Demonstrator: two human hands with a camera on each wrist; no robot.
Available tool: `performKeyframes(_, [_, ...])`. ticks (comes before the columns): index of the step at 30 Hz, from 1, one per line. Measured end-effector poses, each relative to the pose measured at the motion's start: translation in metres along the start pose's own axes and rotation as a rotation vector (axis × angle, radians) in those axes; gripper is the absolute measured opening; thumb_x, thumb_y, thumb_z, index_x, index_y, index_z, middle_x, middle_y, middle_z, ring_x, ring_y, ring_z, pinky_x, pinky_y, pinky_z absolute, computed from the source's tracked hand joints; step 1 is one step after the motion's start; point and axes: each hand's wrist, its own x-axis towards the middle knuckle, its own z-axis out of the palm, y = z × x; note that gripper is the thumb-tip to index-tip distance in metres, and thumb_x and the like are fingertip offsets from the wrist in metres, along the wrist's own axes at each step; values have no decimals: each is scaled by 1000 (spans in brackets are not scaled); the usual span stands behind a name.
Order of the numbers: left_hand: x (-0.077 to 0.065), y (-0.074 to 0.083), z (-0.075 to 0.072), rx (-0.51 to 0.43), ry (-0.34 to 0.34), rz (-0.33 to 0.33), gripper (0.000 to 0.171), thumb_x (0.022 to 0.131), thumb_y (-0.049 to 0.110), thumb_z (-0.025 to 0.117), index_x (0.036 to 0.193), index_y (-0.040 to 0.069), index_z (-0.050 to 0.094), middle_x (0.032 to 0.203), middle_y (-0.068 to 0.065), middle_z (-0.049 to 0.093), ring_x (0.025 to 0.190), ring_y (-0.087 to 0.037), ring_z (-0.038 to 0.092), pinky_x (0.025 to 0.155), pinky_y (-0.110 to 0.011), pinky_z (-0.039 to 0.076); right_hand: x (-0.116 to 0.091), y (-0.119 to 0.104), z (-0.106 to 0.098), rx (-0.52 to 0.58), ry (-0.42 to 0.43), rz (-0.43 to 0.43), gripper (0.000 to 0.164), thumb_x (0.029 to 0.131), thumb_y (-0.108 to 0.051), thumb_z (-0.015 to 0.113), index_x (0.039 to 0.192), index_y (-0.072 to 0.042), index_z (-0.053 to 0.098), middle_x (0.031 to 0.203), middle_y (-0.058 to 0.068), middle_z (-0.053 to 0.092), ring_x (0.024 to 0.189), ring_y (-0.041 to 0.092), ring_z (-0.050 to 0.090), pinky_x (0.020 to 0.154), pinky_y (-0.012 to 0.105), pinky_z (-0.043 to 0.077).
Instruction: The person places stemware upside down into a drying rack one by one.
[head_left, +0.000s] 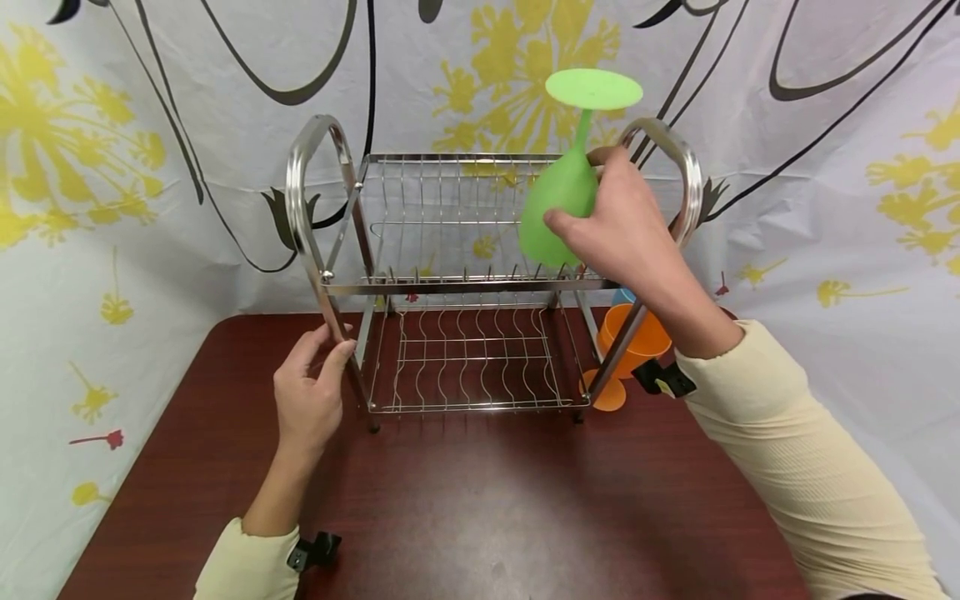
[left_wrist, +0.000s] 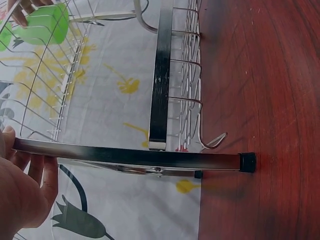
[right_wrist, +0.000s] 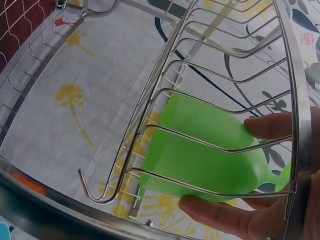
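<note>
A two-tier metal dish rack (head_left: 465,287) stands on the dark red table. My right hand (head_left: 626,221) grips a green plastic goblet (head_left: 558,204) round its bowl, upside down with its round foot on top. The goblet is at the right part of the upper tier, its rim close to the wires. Through those wires the right wrist view shows the green bowl (right_wrist: 200,145) between thumb and fingers. Low on the left side, my left hand (head_left: 311,387) pinches the rack's front left leg (left_wrist: 125,156) between thumb and fingers.
Behind the rack's right leg stands an orange goblet (head_left: 637,333), its foot on the table (head_left: 480,508). A bit of a blue thing (head_left: 622,296) shows beside it. A patterned cloth (head_left: 187,250) hangs behind and around the table. The rack's curved side handles (head_left: 303,183) rise above the upper tier.
</note>
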Motion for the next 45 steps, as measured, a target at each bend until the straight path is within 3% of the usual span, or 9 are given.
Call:
performKeyframes(11, [-1, 0, 0, 0, 7, 28, 19, 91, 3, 66, 109, 1, 71, 91, -11, 66, 82, -3, 61, 73, -12, 50, 3, -1, 2, -69, -38, 8, 76, 86, -29, 65, 145, 1, 28, 133, 21, 46, 111, 30, 49, 91, 45, 49])
performKeyframes(45, [-3, -8, 1, 37, 6, 39, 21, 88, 0, 68, 110, -2, 70, 94, -14, 68, 81, -4, 62, 72, -9, 48, 4, 1, 4, -129, -105, 30, 80, 90, -35, 62, 149, 2, 22, 130, 22, 47, 110, 33, 50, 90, 48, 48])
